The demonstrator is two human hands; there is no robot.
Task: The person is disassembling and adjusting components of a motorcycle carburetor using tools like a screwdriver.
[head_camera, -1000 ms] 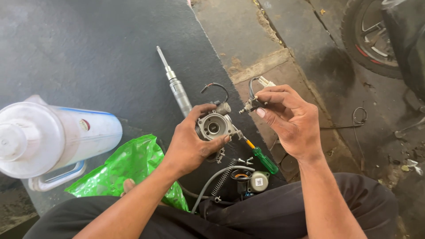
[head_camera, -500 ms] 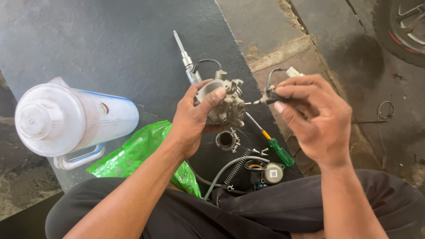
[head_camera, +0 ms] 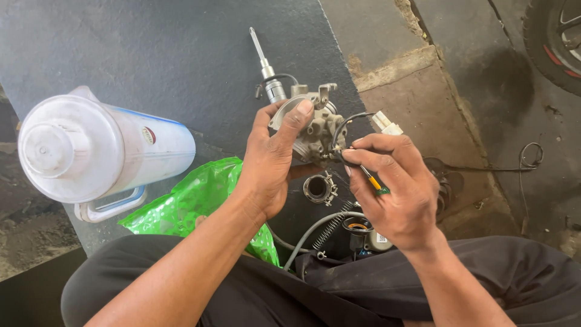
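Grey metal carburetor gripped in left hand, right hand pinching its black wire alongside.

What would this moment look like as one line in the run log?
left hand: grips carburetor | right hand: pinches black wire at carburetor | nearby: white jug, green bag, screwdriver

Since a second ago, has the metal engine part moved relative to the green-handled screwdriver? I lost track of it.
Yes. The metal engine part in the left hand was lifted away from the green-handled screwdriver, toward the long metal tool.
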